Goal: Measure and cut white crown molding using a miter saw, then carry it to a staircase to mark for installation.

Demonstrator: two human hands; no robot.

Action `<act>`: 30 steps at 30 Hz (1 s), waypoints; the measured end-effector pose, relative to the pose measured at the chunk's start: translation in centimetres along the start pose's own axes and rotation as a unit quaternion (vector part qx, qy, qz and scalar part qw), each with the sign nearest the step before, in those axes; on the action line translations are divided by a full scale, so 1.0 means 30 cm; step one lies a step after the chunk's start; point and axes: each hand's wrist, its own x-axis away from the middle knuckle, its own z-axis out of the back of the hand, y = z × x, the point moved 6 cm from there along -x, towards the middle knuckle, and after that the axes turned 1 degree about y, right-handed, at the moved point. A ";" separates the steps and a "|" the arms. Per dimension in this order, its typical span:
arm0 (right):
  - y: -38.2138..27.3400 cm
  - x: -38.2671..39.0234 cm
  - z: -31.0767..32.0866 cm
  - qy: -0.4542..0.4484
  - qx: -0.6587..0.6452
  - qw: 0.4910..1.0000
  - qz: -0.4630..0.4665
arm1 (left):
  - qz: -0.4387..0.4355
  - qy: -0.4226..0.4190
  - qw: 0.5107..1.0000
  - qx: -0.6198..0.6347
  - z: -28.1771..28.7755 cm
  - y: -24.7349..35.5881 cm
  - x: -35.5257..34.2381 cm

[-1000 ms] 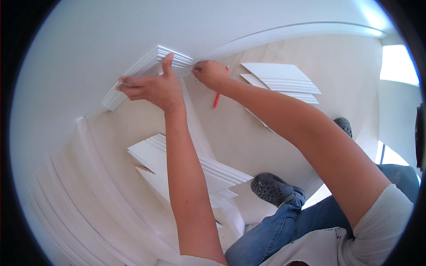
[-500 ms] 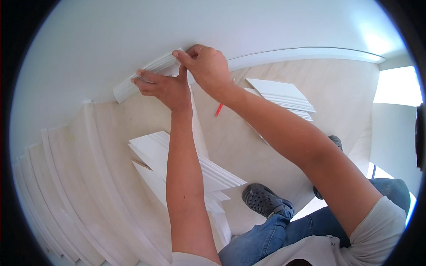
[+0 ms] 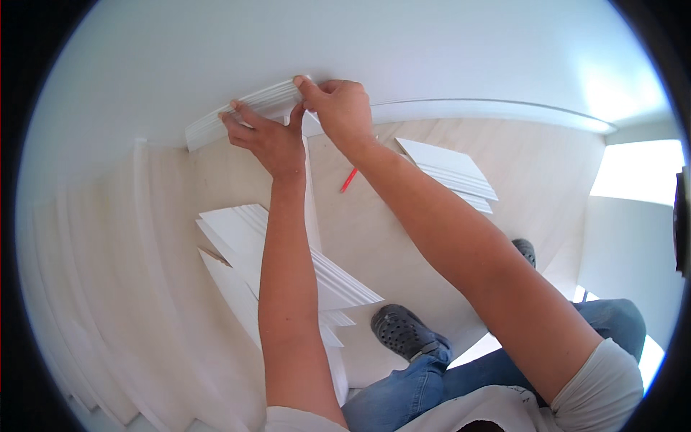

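Observation:
A short piece of white grooved skirting board stands along the foot of the wall, at the corner beside the top stair. My left hand holds it, fingertips over its upper edge and thumb toward its right end. My right hand grips that right end, its thumb on the upper edge and the other fingers curled, partly hidden. Both hands nearly touch each other. To the right, a longer white skirting board runs along the wall.
Cut white board pieces lie stacked under my left forearm, and more boards lie on the floor at right. A red pencil-like stick lies between. Pale stairs descend at left. My dark clog rests near the lower middle.
The short board's slant is less steep, and it sits closer along the wall. Both hands still hold it. The whole view has shifted slightly.

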 end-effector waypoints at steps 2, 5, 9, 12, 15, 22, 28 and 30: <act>0.017 -0.032 0.013 0.046 0.042 0.997 0.043 | 0.017 0.029 0.999 0.008 0.023 -0.034 -0.001; 0.025 -0.064 0.011 0.024 -0.005 0.998 0.051 | -0.065 0.026 0.997 -0.017 0.061 -0.065 -0.030; 0.030 -0.047 -0.028 0.003 -0.006 0.999 0.052 | -0.093 0.053 0.994 -0.021 0.070 -0.131 -0.047; 0.016 -0.041 -0.023 -0.004 -0.033 0.998 0.052 | -0.102 0.067 0.992 -0.024 0.068 -0.129 -0.047; 0.011 -0.036 -0.017 -0.022 -0.037 0.997 0.057 | -0.106 0.063 0.992 -0.024 0.063 -0.132 -0.039; -0.001 -0.037 -0.009 -0.044 -0.051 0.996 0.060 | -0.123 0.049 0.991 -0.013 0.068 -0.166 -0.048; 0.001 -0.039 -0.006 -0.042 -0.070 0.996 0.043 | -0.101 0.072 0.992 0.035 0.070 -0.175 -0.053; 0.003 -0.041 -0.012 -0.041 -0.085 0.995 0.044 | -0.100 0.065 0.992 0.034 0.067 -0.178 -0.055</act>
